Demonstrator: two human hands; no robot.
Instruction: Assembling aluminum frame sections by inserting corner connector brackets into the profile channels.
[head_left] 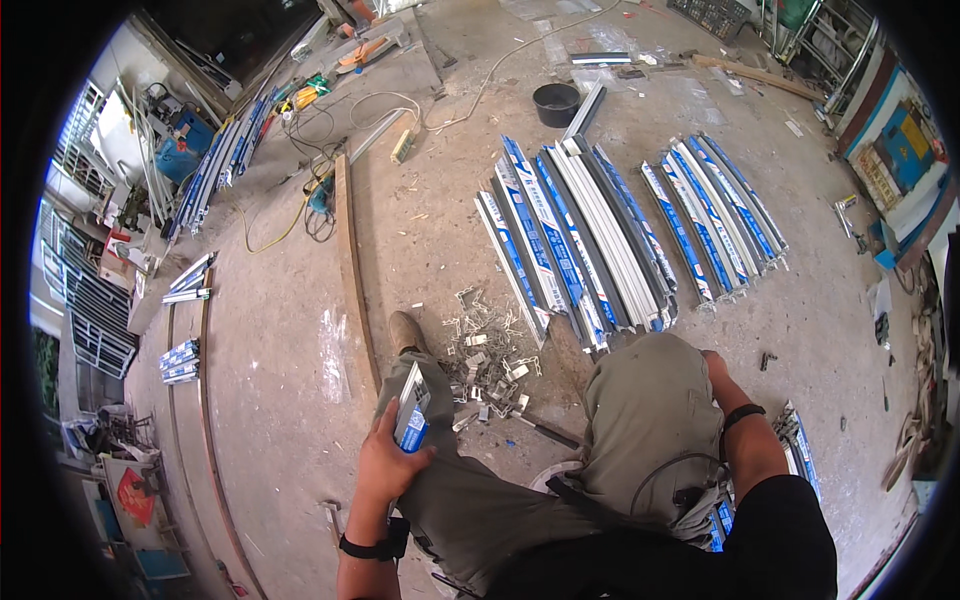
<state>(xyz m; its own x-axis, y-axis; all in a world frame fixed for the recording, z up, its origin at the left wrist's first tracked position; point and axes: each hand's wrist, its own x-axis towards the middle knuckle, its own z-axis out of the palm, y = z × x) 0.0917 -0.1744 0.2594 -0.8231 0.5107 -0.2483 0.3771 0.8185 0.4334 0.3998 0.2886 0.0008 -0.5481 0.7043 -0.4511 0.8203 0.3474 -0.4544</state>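
My left hand (388, 458) is closed around a short metal profile (411, 418) with blue and white protective film, held upright over my left thigh. My right hand (716, 374) is down beside my right knee; its fingers are mostly hidden behind the leg, so I cannot make out a grip. Between my feet lies a heap of small metal brackets (486, 345). A dark-handled tool (550, 432) rests at the heap's near edge, its head unclear. Just ahead, long film-wrapped profiles (570, 240) lie side by side, with a second group (712, 215) to their right.
A long wooden beam (352, 270) runs along the floor left of my foot. Farther off are a black bucket (556, 104), power tools with tangled cords (318, 195), and stacked profiles (225, 150). More wrapped profiles (800, 445) lie behind my right arm.
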